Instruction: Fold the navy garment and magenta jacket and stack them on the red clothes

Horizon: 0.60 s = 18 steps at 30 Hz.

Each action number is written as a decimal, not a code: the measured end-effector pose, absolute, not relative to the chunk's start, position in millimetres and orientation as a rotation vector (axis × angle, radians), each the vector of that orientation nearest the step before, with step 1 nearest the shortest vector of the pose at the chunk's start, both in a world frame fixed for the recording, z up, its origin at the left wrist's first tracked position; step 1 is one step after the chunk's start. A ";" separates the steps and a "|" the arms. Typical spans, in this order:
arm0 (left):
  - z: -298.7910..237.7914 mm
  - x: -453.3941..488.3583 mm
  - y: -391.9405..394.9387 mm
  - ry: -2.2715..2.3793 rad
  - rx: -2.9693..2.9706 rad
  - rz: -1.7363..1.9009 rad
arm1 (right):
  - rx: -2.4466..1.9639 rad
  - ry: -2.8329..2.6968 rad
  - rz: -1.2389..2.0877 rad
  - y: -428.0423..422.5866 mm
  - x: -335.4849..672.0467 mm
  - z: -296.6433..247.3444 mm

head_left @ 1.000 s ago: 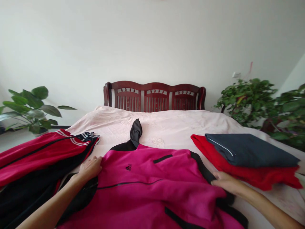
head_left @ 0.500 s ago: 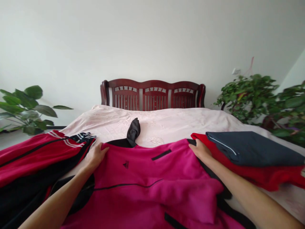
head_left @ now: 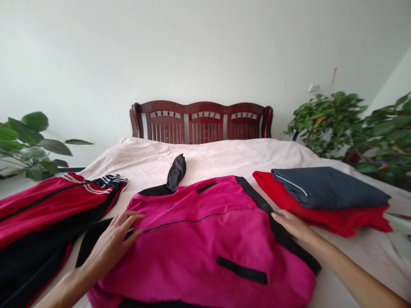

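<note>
left hand (head_left: 111,244): palm down, fingers spread, lying on the near left part of the jacket, not pinching anything.
right hand (head_left: 290,224): fingers pressed together and straight, tips resting on the black trim along the jacket's right edge, no pinch.
magenta fleece jacket (head_left: 208,239): lying flat and bunched at the near end of the bed, between the hands, with black trim and black pocket strips.
dark cloth end (head_left: 176,173): twisted, rising from the jacket's far black edge onto the bed.
red track jacket (head_left: 48,205): just left of the magenta one, with white stripes and a black lower part.
folded dark grey garment (head_left: 327,188): on top of a folded red garment (head_left: 334,224), right of the right hand.
bed cover (head_left: 208,154): pale pink, under all the clothes.
headboard (head_left: 202,122): carved dark red wood, at the far end.
potted plants (head_left: 327,124): green, standing beyond the bed on the right, with another (head_left: 32,141) on the left.
</note>
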<state>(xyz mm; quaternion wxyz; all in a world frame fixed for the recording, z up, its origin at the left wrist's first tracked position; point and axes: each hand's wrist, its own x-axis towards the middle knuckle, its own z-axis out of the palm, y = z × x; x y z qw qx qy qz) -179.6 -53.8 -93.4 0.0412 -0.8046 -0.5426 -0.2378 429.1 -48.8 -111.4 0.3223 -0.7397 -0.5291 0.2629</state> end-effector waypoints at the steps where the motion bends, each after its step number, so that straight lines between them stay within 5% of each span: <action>1: -96.1 -182.2 -73.4 -1.577 -2.567 -0.703 | -1.935 -1.359 0.774 -67.9 438.9 -117.8; 4: -103.3 -182.0 -120.4 -1.345 -2.762 -0.581 | -1.866 -1.317 0.906 -113.7 447.1 -127.6; 12: -106.7 -151.0 -139.6 -1.307 -2.901 -0.452 | -1.758 -1.427 0.411 -137.5 391.6 -93.8; 18: -100.3 -160.5 -156.6 -1.296 -2.771 -0.549 | -1.907 -1.442 0.420 -157.0 426.2 -96.3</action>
